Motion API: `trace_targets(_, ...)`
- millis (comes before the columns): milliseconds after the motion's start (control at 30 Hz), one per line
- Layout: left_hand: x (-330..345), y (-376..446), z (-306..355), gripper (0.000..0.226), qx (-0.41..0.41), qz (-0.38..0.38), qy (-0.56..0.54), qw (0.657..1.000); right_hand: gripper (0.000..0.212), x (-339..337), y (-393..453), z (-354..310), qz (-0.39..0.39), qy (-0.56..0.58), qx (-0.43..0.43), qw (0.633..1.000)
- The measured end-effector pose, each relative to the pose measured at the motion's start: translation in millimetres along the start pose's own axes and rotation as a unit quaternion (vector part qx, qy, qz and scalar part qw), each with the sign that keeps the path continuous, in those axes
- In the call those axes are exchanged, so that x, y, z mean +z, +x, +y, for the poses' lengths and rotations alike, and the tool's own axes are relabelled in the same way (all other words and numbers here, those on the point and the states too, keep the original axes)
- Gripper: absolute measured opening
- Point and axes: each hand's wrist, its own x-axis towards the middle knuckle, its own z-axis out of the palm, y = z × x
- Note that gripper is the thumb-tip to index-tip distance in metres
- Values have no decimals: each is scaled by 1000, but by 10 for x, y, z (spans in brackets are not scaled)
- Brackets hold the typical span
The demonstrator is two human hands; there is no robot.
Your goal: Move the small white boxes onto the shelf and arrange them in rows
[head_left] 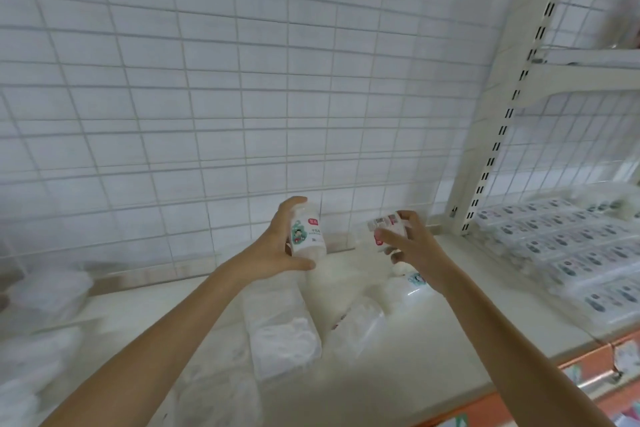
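Head view: the job looks partly done. At 3 o'clock, behind the wire grid, rows (568, 246) of small white boxes already lie packed side by side on the neighbouring shelf bay. On the near shelf (467, 322), around 6 o'clock, a loose pile (284, 333) of white packs lies unsorted, so I judge a good share is left to place.

The left hand (277, 253) is clamped round one box (306, 230), fingers over its top and thumb underneath, holding it upright above the shelf just below centre. The right hand (412, 246), a little toward 3 o'clock, pinches a second box (386, 227), tilted with its label end facing the left one. The two boxes are near each other but apart, and neither touches the shelf.

The box in the left hand is white with rounded edges, a green cartoon print on the front and a small red tag near the top. The second box shows a barcode-like label and a red patch. Blur hides any finer print.
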Motion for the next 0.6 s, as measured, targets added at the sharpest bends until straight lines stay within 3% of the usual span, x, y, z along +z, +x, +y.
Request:
trace_targets(67, -1, -28, 34, 94, -9, 9, -56, 998, 52, 44, 19, 15, -1, 39, 7, 999)
trace_targets(200, 28, -49, 18, 101, -46, 33, -199, 978, 37, 175, 16, 22, -40, 187, 38, 981)
trace_targets(267, 42, -42, 28, 90, -61, 50, -327, 942, 36, 246, 10, 26, -38, 234, 49, 970)
trace_targets(367, 34, -34, 117, 47, -71, 96, -515, 849, 31, 320, 0, 16, 13, 198, 74, 977)
trace_targets(433, 15, -32, 123, 17, -83, 113, -496, 857, 39, 345, -11, 16, 22, 255, 96, 962)
trace_targets(500, -3, -37, 90, 20, -97, 115, -421, 895, 44, 344, -42, 2, 9, 337, 114, 934)
trace_targets(600, -44, -73, 45, 36, -101, 109, -332, 931, 24, 348, -117, -31, -33, 394, 127, 910)
